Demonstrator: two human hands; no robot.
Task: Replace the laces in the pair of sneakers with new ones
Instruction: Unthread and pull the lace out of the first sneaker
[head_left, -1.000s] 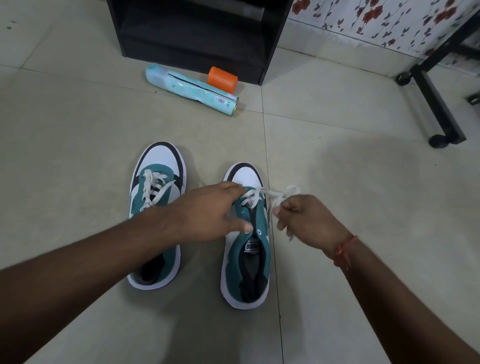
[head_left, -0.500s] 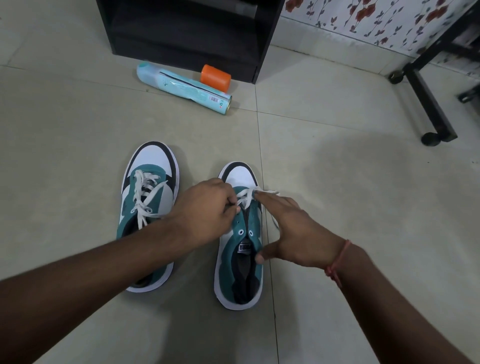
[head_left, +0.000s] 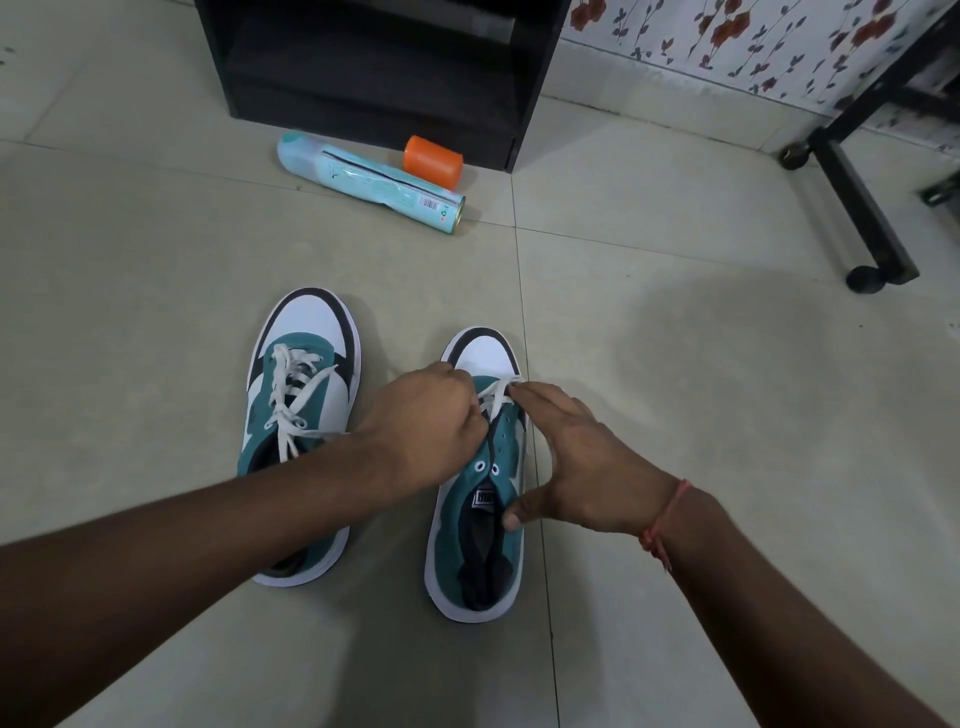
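Two teal, white and black sneakers stand side by side on the tiled floor (head_left: 156, 291), long axes running away from the person, toes pointing toward the black cabinet (head_left: 374, 67) and heels nearest the camera. The left sneaker (head_left: 296, 415) is fully laced with a white lace (head_left: 291, 395). The right sneaker (head_left: 475, 525) has a white lace (head_left: 496, 397) only through the eyelets near the toe; the upper eyelets stand bare. Its tongue carries a small label whose letters appear to read PUMA, though they are blurred.

The left hand (head_left: 421, 426) is curled over the toe-side lacing, fingertips pinching the lace. The right hand (head_left: 576, 462) lies with fingers straight along the shoe's outer side, forefinger tip touching the lace, thumb resting at the collar. A red thread (head_left: 667, 514) circles that wrist.

Beyond the shoes a pale blue spray can (head_left: 363, 179) lies on its side, barcode visible, just beside an orange cylinder (head_left: 434, 161).
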